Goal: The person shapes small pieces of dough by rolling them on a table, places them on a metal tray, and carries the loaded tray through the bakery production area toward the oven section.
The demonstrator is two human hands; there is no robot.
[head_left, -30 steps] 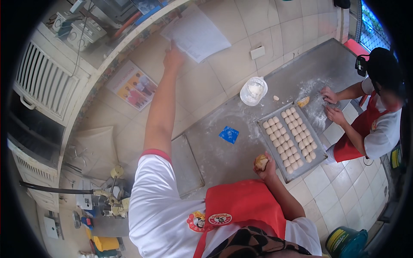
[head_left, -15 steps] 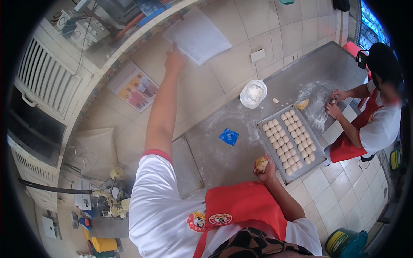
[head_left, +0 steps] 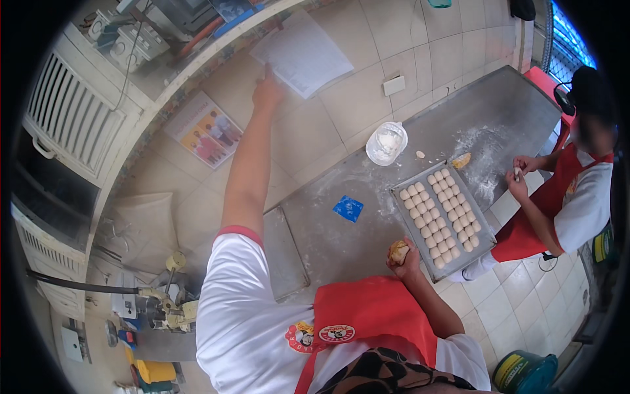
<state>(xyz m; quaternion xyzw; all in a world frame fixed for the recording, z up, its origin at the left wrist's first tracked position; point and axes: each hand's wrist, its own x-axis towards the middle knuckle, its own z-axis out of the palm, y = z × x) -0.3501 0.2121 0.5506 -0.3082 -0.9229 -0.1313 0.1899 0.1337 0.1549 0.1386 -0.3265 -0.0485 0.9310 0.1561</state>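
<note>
My left arm reaches up to the wall, where my left hand (head_left: 267,90) points with a stretched index finger at a white printed sheet (head_left: 303,56). The fingertip is at the sheet's lower left part; the other fingers are hard to make out. Down by the near edge of the steel table (head_left: 289,217), my right hand (head_left: 408,261) is closed around an orange-yellow lump with a pale patch (head_left: 398,252); its exact kind is unclear. Just right of that hand lies a metal tray (head_left: 428,268) bearing rows of round dough balls (head_left: 430,226).
A blue scraper-like piece (head_left: 348,209) and a white tub of flour (head_left: 387,144) are on the table. An orange-yellow piece (head_left: 461,160) lies by the tray's far corner. At right, a co-worker (head_left: 558,197) in a red apron holds a small pale piece. A poster (head_left: 205,131) hangs left.
The co-worker has straightened up and drawn both hands back from the floured surface, holding the small piece nearer the body. My own hands stay nearly where they were.
</note>
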